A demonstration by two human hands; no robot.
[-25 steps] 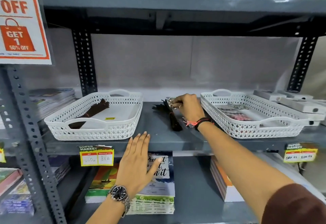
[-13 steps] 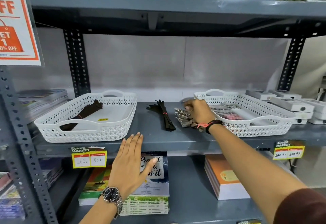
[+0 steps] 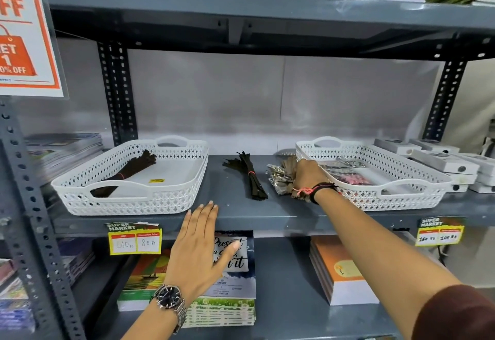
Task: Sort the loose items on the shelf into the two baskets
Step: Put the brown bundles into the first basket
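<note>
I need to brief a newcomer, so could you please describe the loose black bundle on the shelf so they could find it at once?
Look at the grey shelf holding two white baskets. In the gap between the left basket and right basket lies the black bundle, tied with a red band. Unlike its twin bundle, it lies outside any basket, left of the shiny packets.

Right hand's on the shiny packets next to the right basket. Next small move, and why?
Probably lift the crinkly silver packets under the right hand over the rim into the right white lattice basket: similar packets already lie there, while the left white lattice basket holds only a black bundle.
</note>
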